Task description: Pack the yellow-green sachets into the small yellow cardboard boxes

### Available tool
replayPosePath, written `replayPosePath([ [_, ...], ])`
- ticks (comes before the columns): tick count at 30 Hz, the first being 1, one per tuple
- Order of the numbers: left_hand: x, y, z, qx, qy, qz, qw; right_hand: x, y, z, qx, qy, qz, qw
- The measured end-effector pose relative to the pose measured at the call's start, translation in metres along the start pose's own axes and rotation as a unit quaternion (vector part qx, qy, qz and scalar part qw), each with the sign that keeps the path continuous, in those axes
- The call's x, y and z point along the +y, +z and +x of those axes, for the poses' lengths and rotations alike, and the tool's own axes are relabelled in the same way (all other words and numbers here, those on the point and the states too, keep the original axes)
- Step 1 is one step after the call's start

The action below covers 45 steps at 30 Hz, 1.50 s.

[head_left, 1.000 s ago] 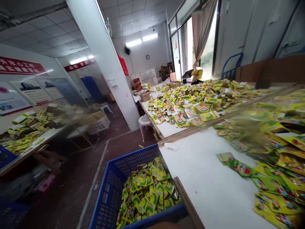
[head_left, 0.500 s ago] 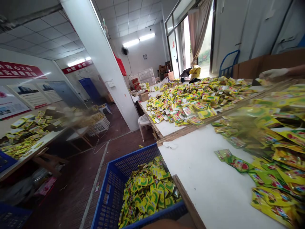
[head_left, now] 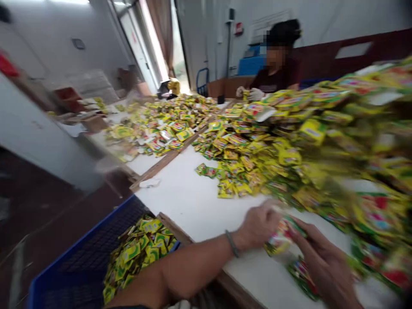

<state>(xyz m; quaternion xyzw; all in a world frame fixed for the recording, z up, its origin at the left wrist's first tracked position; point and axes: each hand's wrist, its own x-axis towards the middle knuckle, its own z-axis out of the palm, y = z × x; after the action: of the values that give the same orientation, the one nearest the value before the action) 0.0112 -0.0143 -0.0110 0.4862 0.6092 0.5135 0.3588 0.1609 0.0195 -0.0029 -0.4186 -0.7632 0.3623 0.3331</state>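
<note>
My left hand (head_left: pixel 257 225) and my right hand (head_left: pixel 325 262) meet over the white table (head_left: pixel 189 201) near its front edge. Both are closed round a blurred strip of yellow and green sachets (head_left: pixel 280 238) held between them. A big heap of the same sachets (head_left: pixel 289 146) covers the table to the right and behind the hands. A thin bracelet sits on my left wrist. The picture is smeared by motion.
A blue crate (head_left: pixel 80 262) partly filled with sachets stands on the floor at the table's left end. A second table (head_left: pixel 141 163) with more sachets lies beyond a wooden rail. A seated person (head_left: pixel 277 68) in white gloves works at the far end.
The view has swung right toward the table. Both my hands have come into view and hold sachets; earlier neither hand showed. The person at the far end is now visible.
</note>
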Motion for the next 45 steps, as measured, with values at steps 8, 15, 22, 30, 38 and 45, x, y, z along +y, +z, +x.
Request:
replayPosePath([
  [8,0.022,-0.048,0.005,-0.025,-0.011,0.002,1.000,-0.015,-0.011,0.005,-0.087,0.050,0.030,0.994],
  [15,0.088,-0.245,-0.087,0.022,-0.179,0.507,0.843,0.000,-0.045,0.001,-0.217,0.043,-0.234,0.947],
  [22,0.067,-0.325,-0.130,0.072,-0.268,0.549,0.789,-0.017,-0.025,-0.002,-0.302,0.091,-0.253,0.914],
  [30,0.009,-0.243,0.028,0.183,-0.179,0.554,0.792,-0.001,-0.007,0.009,-0.183,0.143,-0.035,0.972],
  [38,-0.023,-0.185,0.073,0.108,-0.191,0.510,0.832,0.008,-0.008,0.013,-0.106,0.145,-0.017,0.984],
  [45,-0.012,-0.142,0.038,0.123,-0.123,0.489,0.855,0.007,-0.007,0.012,-0.093,0.132,-0.028,0.986],
])
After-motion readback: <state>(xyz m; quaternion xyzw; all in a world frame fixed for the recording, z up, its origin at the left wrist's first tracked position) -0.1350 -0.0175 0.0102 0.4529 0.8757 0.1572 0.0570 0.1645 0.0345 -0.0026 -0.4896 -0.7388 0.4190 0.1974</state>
